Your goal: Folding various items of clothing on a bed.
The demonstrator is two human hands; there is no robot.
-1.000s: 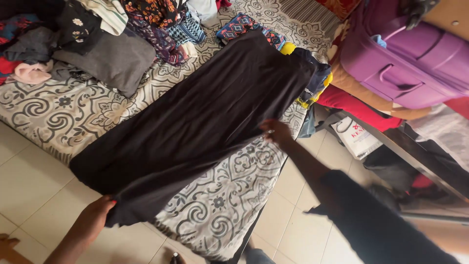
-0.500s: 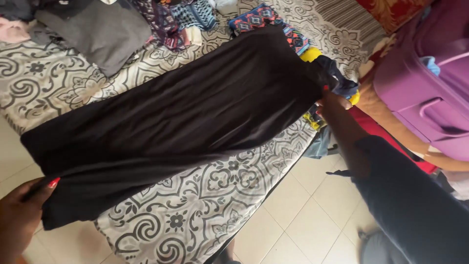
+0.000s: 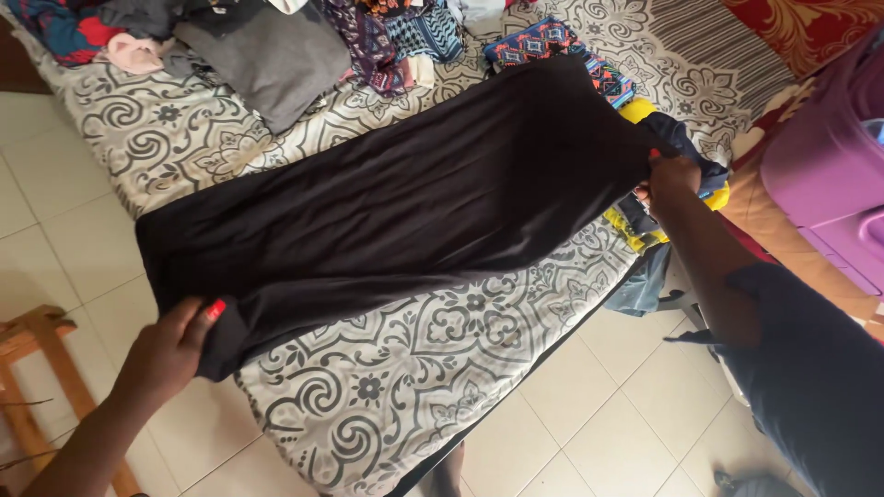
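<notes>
Head view: a black garment (image 3: 405, 202) lies stretched flat across a bed (image 3: 368, 387) covered in a grey-and-white swirl-patterned sheet. The left hand (image 3: 170, 350) pinches its near corner, fingers clenched on the cloth; the right hand (image 3: 674, 175) grips the far end. Piled clothes (image 3: 276, 46) sit beyond. A purple suitcase (image 3: 829, 175) stands at the right, and pale floor tiles (image 3: 589, 423) surround the bed.

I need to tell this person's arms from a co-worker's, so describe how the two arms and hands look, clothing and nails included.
The left hand has a nail painted red, and the left forearm is bare with no sleeve in view. The right hand also shows a red nail. The right forearm is bare, and a loose dark sleeve covers the arm from about the elbow up. No rings, watch or bracelets are visible.
</notes>
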